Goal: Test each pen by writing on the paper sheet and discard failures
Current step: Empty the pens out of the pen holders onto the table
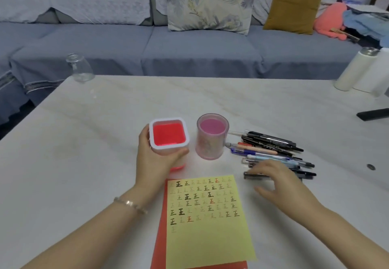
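left hand [154, 159] wrapped around square red white-rimmed plastic cup [169, 135], steadied (likely for sorting) | right hand [273, 181] spread, unclasped, over heap of assorted pens [271, 151] | yellow paper sheet [210, 233] lies between hands on desk [84, 142]

Pale marble counter [84, 142] bare left & far; square red-lined white cup [169, 134], round pink plastic cup [212, 136], mixed pen pile [271, 151] crowd centre-right.
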Available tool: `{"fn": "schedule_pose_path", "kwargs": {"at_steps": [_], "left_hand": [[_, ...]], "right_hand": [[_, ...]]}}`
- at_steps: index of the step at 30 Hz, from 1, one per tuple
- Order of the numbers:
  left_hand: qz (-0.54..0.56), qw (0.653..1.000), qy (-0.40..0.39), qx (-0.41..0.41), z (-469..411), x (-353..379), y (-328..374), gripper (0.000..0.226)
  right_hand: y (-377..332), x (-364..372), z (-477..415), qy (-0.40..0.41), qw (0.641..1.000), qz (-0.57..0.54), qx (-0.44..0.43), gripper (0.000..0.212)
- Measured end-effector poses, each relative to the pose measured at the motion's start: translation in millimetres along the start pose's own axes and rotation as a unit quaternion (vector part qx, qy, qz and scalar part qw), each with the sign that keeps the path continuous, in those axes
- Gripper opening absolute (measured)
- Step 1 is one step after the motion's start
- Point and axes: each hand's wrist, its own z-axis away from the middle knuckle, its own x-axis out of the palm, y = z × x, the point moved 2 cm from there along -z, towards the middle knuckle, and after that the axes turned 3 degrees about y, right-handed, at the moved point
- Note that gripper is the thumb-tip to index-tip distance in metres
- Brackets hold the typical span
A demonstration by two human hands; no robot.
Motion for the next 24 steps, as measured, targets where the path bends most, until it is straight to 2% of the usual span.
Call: {"fn": "schedule_pose_path", "kwargs": {"at_steps": [3, 6, 8, 11, 13, 15, 17, 19, 22, 24], "left_hand": [[-0.017, 0.999, -0.025, -0.014, -17.8, 4.7, -18.2, 0.081], [-0.024, 0.998, -0.043, -0.036, -27.8, 8.4, -30.4, 0.082], [-0.032, 0.997, -0.05, -0.047, -28.7, 8.5, -33.5, 0.086], [-0.108, 0.992, -0.019, -0.064, -18.8, 5.4, -34.3, 0.098], [-0.158, 0.987, 0.014, -0.022, -1.8, 3.0, -28.6, 0.087], [-0.151, 0.987, 0.018, 0.059, 18.8, 3.6, -19.1, 0.066], [-0.142, 0.983, -0.023, 0.112, 35.4, 8.0, -10.1, 0.045], [-0.146, 0.979, -0.104, 0.101, 46.1, 16.9, -5.8, 0.031], [-0.16, 0.96, -0.225, 0.051, 56.2, 35.2, -7.8, 0.029], [-0.162, 0.95, -0.263, 0.033, 61.0, 47.3, -9.2, 0.027]], "right_hand": [[26.9, 1.1, 0.0, 0.004, 0.992, 0.122, 0.035, 0.035], [37.9, 4.0, -6.6, 0.019, 0.984, 0.173, 0.029, 0.03], [41.9, 8.2, -12.2, -0.001, 0.974, 0.224, 0.025, 0.031], [45.1, 14.2, -18.5, -0.023, 0.962, 0.271, 0.031, 0.031], [48.2, 17.1, -21.4, -0.026, 0.961, 0.272, 0.034, 0.029], [51.8, 17.9, -24.5, -0.038, 0.961, 0.273, 0.035, 0.028], [52.3, 16.7, -27.8, -0.047, 0.959, 0.277, 0.034, 0.024], [50.9, 15.9, -30.9, -0.046, 0.956, 0.29, 0.023, 0.021], [48.3, 14.9, -32.2, -0.056, 0.948, 0.313, -0.006, 0.02], [48.2, 13.3, -30.3, -0.062, 0.94, 0.333, -0.04, 0.018]]}}
